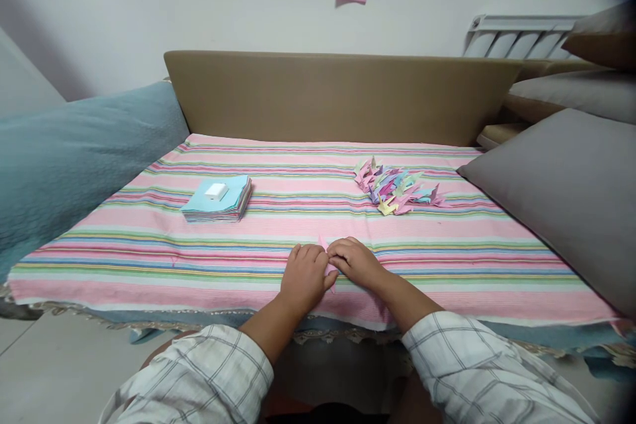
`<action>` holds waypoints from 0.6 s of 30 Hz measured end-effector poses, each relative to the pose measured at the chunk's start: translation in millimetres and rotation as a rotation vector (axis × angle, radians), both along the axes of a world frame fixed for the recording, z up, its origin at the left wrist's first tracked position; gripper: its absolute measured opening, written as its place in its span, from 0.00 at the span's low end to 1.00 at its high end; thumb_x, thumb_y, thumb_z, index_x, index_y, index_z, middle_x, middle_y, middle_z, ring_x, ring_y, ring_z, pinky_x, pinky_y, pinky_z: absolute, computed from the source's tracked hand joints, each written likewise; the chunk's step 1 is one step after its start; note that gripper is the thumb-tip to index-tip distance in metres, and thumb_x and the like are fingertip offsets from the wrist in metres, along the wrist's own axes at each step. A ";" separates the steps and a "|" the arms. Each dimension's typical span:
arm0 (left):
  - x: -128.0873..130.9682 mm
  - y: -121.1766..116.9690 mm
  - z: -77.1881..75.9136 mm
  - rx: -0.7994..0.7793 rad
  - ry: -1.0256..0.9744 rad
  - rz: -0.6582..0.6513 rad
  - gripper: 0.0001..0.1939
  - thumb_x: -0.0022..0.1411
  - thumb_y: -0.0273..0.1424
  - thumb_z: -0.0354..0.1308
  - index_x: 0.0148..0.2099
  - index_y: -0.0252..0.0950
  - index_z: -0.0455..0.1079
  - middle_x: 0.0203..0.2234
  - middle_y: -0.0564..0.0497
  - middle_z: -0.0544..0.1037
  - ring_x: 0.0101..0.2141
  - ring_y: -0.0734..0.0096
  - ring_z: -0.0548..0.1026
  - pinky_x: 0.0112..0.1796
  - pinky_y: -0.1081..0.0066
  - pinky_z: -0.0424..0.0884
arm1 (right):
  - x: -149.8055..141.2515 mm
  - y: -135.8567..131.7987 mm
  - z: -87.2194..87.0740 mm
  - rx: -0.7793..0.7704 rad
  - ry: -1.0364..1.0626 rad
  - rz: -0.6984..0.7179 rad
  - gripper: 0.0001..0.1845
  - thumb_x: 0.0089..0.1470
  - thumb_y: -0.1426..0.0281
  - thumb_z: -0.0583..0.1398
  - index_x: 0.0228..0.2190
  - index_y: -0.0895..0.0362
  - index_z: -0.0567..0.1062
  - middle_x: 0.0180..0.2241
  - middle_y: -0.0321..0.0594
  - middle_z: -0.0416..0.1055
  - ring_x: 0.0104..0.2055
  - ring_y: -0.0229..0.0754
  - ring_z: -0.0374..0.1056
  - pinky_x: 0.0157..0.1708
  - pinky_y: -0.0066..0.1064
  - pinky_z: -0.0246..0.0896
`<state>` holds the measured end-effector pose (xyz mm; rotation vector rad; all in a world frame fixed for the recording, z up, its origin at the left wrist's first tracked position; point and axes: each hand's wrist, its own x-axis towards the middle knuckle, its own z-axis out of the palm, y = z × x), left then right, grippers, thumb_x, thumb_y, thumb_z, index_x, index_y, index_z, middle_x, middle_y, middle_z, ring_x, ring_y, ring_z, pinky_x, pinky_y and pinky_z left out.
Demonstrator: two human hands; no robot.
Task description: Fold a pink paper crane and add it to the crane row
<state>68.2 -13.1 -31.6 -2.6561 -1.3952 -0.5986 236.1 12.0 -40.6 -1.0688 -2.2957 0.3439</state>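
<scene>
Both hands pinching one pink paper (330,267) mid-fold: left hand (304,276), right hand (356,261), fingers closed on it. Finished crane pile (395,187) sizeable; thick sheet stack (218,199) left, so far from done.

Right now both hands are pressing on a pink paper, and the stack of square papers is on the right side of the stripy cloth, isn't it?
Not quite. The head view shows the stack of square papers on the left side of the stripy cloth. The rest holds: the left hand and right hand both press on the pink paper.
</scene>
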 end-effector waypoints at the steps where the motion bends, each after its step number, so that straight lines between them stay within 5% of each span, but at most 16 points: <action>1: 0.3 -0.3 0.0 -0.003 0.000 0.002 0.11 0.56 0.36 0.58 0.41 0.36 0.68 0.39 0.46 0.73 0.44 0.59 0.68 0.49 0.57 0.58 | 0.0 0.0 0.3 0.000 -0.001 0.002 0.04 0.53 0.74 0.58 0.32 0.55 0.73 0.36 0.39 0.74 0.40 0.40 0.67 0.43 0.34 0.56; 18: -3.9 -3.1 0.1 -0.056 -0.033 -0.030 0.25 0.50 0.48 0.61 0.43 0.36 0.65 0.42 0.45 0.72 0.47 0.56 0.67 0.51 0.53 0.57 | 0.4 0.5 3.1 -0.001 0.018 0.028 0.03 0.53 0.75 0.59 0.31 0.55 0.73 0.36 0.38 0.75 0.40 0.40 0.68 0.43 0.35 0.57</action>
